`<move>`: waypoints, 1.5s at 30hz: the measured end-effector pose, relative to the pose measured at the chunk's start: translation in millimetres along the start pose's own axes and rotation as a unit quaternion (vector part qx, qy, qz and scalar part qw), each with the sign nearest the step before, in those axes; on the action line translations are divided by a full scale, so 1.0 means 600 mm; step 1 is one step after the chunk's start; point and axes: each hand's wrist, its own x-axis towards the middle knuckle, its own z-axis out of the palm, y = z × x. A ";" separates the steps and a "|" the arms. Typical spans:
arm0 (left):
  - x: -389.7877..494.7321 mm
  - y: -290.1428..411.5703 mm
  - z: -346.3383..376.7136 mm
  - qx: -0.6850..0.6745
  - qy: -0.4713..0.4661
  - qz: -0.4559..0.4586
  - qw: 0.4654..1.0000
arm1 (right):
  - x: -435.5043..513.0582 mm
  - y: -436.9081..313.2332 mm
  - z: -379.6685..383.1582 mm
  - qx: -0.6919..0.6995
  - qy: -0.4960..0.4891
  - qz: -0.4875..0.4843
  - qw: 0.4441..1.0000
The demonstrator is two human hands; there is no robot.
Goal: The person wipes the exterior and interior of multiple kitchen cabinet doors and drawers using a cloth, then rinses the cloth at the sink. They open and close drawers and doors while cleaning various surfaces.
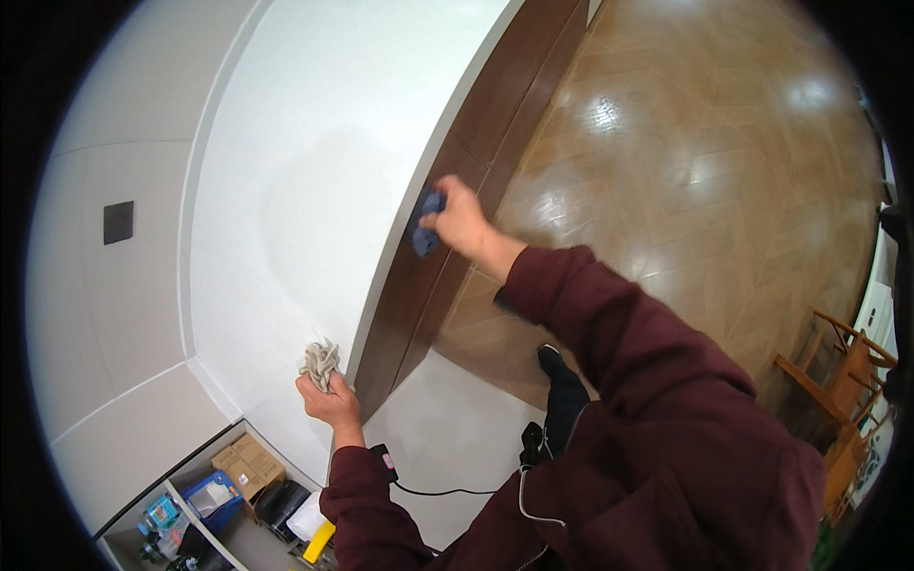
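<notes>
My left hand (332,403) is closed around a crumpled beige cloth (321,362), held at the near end of a white countertop (314,164). Farther along the counter's front edge, my right hand (457,218) grips a dark blue cloth (427,225) between thumb and fingers. That cloth is in front of the brown cabinet front (460,168), just under the white edge; whether it presses on the panel I cannot tell. The right hand looks slightly blurred.
Herringbone wood-look flooring (685,171) stretches to the right. A wooden chair (835,371) stands at the far right. At lower left, open shelving (175,499) holds a cardboard box (250,464), a blue box (213,499) and bottles. A black cable (443,492) crosses near my body.
</notes>
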 end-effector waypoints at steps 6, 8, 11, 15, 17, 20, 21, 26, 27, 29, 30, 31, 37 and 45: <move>-0.006 -0.008 -0.002 -0.016 -0.021 -0.034 0.999 | 0.143 0.030 -0.099 0.132 0.194 0.032 0.972; -0.006 -0.006 -0.004 -0.033 -0.029 -0.059 0.997 | 0.163 0.087 -0.108 0.132 0.179 0.028 0.974; -0.006 -0.001 -0.003 -0.067 -0.041 -0.093 0.993 | 0.180 0.204 -0.117 0.131 0.187 0.051 0.972; -0.008 -0.002 0.002 -0.049 -0.034 -0.050 0.997 | 0.196 0.336 -0.123 0.121 0.200 0.140 0.962; -0.008 -0.006 0.004 -0.037 -0.008 -0.026 0.999 | 0.200 0.380 -0.126 0.081 0.184 0.176 0.964; -0.013 -0.014 0.003 -0.030 -0.008 -0.023 0.999 | 0.217 0.431 -0.130 0.035 0.163 0.263 0.950; -0.015 -0.017 0.000 -0.021 -0.006 -0.020 1.000 | 0.224 0.445 -0.133 0.064 0.167 0.323 0.929; -0.033 -0.039 -0.014 0.049 -0.009 -0.030 0.998 | 0.208 0.510 -0.092 -0.048 0.209 0.212 0.953; -0.037 -0.044 -0.012 0.048 0.008 -0.014 0.999 | 0.185 0.518 -0.070 -0.109 0.220 0.202 0.948; -0.042 -0.051 -0.015 0.036 -0.040 -0.042 0.998 | 0.107 0.529 -0.008 -0.155 0.171 0.210 0.950; -0.043 -0.053 -0.017 0.030 -0.036 -0.033 0.998 | 0.064 0.532 0.028 -0.133 0.145 0.223 0.955; -0.044 -0.055 -0.017 0.009 -0.024 -0.020 0.999 | 0.022 0.532 0.067 -0.058 0.134 0.246 0.958; -0.033 -0.042 -0.016 0.045 -0.020 -0.014 0.999 | -0.014 0.492 0.088 0.147 0.091 0.432 0.885; -0.018 -0.020 -0.001 0.000 -0.004 -0.041 0.999 | 0.179 0.280 -0.136 0.260 0.182 0.130 0.939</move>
